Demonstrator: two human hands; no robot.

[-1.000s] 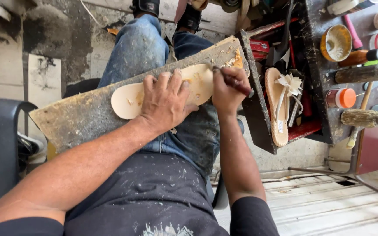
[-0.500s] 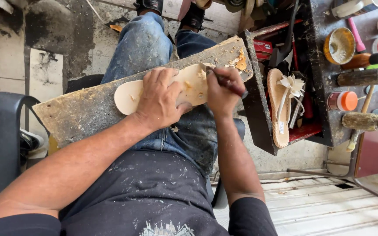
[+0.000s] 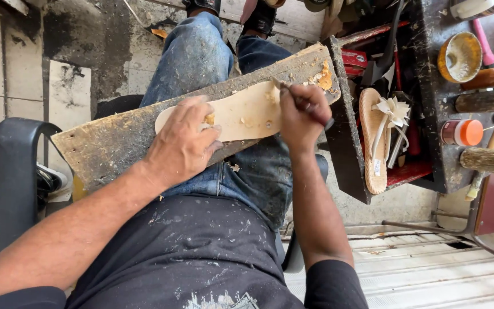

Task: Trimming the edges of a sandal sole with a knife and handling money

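A worn wooden board [image 3: 115, 143] lies across my lap, and a pale tan sole [image 3: 241, 114] lies flat on it. My left hand [image 3: 181, 146] presses down on the sole's near end with fingers spread. My right hand [image 3: 301, 114] is closed around a thin dark-handled tool [image 3: 293, 96], whose tip touches the far end of the sole, where yellowish glue is smeared [image 3: 273, 94]. More dried glue crusts the board's far corner [image 3: 324, 77].
A finished woven sandal with a white bow [image 3: 375, 137] rests on a dark shelf to the right. Beyond it stand a glue tin [image 3: 458, 57], an orange-lidded jar [image 3: 461, 133] and wooden-handled brushes [image 3: 490, 160]. A dark chair arm [image 3: 15, 171] sits at left.
My left hand slid back toward the sole's near end, uncovering more of it. My right hand shifted the tool's tip onto the far end. The view tilted slightly.
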